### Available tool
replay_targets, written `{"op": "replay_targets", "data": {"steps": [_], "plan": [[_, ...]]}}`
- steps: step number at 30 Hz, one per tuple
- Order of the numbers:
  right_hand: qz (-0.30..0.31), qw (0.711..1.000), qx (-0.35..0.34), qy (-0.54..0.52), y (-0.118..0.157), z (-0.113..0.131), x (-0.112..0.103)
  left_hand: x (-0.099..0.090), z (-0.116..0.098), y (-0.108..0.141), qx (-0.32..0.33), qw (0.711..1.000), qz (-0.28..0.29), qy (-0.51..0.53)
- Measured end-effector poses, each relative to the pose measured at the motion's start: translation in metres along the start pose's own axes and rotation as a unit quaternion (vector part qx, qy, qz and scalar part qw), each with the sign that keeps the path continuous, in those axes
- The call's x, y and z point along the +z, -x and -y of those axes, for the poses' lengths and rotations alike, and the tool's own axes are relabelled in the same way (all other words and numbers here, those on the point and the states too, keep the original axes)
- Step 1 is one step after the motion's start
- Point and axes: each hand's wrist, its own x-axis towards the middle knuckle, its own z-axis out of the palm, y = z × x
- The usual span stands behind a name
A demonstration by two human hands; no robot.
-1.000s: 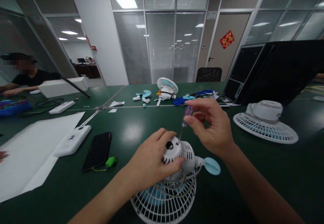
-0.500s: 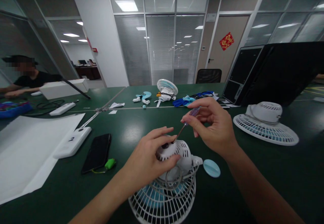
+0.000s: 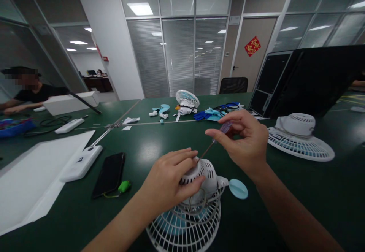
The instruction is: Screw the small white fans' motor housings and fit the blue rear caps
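Observation:
A small white fan [image 3: 210, 174] lies grille-down on the green table in front of me, its vented motor housing facing up and its cable looped around the neck. My left hand [image 3: 169, 179] grips the housing from the left, fingers over the top and thumb along the near side. In my right hand [image 3: 246, 141], a screwdriver [image 3: 226, 127] with a clear purplish handle is pinched between thumb and fingers. Its thin shaft slants down to the top of the housing, beside my left fingertips; the exact contact point is hidden. A light-blue oval cap [image 3: 238, 189] lies right of the fan.
Another fan [image 3: 299, 141] rests face-down at right, before a black computer case [image 3: 270, 83]. Farther back are a third fan [image 3: 186, 103], blue gloves [image 3: 203, 115] and blue blades [image 3: 164, 108]. A phone [image 3: 109, 175] and white power bank [image 3: 81, 164] lie left. A person sits far left.
My right hand has shifted slightly right, and the screwdriver leans over more. My left fingers now cover the dark spot seen on top of the housing before.

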Motion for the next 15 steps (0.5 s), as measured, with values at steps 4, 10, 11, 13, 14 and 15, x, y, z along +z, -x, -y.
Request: {"op": "replay_targets", "data": {"steps": [4,10,11,13,14,15], "plan": [[-0.067,0.994,0.064,-0.06,-0.008,0.0,-0.006,-0.001,-0.001,-0.001,0.011,1.0,0.013,-0.018],[-0.114,0.981,0.096,-0.124,-0.022,-0.02,-0.037,0.003,-0.001,-0.001,0.004,1.0,0.021,-0.007],[-0.099,0.983,0.11,-0.107,-0.018,-0.028,-0.041,0.003,-0.001,-0.001,0.0,1.0,0.023,-0.004],[-0.022,0.988,0.147,-0.035,-0.001,-0.047,-0.047,0.003,-0.002,-0.001,-0.012,0.999,0.031,-0.003],[0.013,0.986,0.164,-0.008,0.012,-0.058,-0.05,0.003,-0.003,0.0,-0.018,0.999,0.037,-0.005],[0.115,0.97,0.2,0.076,0.026,-0.069,-0.053,0.002,-0.003,0.0,-0.024,0.999,0.044,-0.008]]}}
